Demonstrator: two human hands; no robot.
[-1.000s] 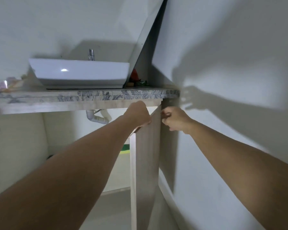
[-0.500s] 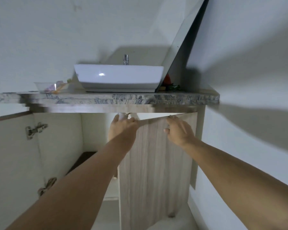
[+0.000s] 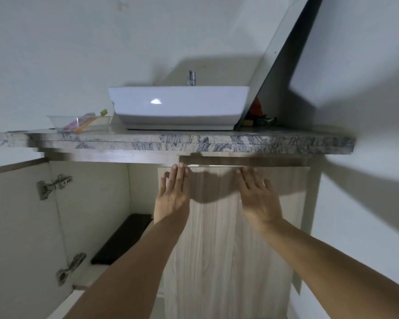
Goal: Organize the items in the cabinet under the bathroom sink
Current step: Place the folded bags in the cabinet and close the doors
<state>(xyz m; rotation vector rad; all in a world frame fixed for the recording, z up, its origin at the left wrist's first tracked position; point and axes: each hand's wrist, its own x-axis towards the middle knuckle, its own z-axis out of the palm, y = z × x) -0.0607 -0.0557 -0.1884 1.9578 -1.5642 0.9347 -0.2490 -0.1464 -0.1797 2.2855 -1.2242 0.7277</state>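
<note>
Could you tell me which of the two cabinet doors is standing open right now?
The left door is open, swung out with its hinges exposed. The right door is pushed to, with both flat hands, left hand and right hand, against it.

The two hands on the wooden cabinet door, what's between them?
In the head view, only bare door: the left hand and right hand lie flat on the right cabinet door, with shadowed wood grain between them.

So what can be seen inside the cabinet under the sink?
Through the open left side of the cabinet, only a flat black thing shows on the floor. The right door, with both hands on it, covers the rest.
</note>
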